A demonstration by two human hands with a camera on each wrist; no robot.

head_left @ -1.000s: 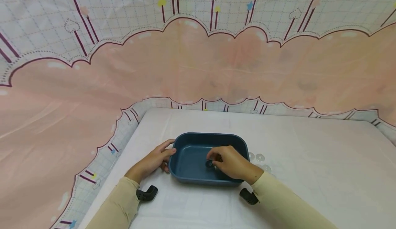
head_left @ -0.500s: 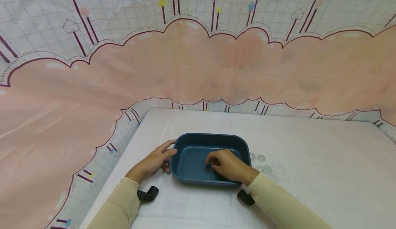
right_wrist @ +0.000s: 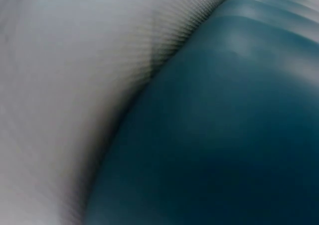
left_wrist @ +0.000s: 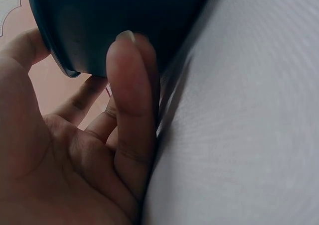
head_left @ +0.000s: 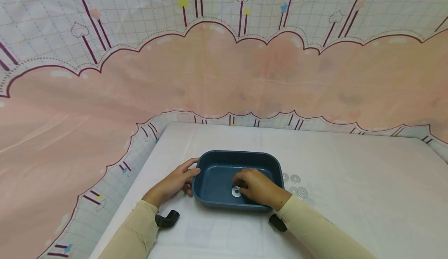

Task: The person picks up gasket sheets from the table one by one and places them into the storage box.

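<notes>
From here I can't tell if the right hand [head_left: 259,187] pinches the disc [head_left: 235,193]; best work low while the left hand [head_left: 175,183] grips the tray's [head_left: 215,181] left edge.

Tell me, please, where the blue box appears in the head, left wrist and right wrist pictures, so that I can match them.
Head: the blue box sits below the centre, seen whole except where an arm crosses it.
Left wrist: upper left, cut off by the top edge.
Right wrist: close up and blurred, filling most of the right side.
Shared landmark: the white cloth under it.
</notes>
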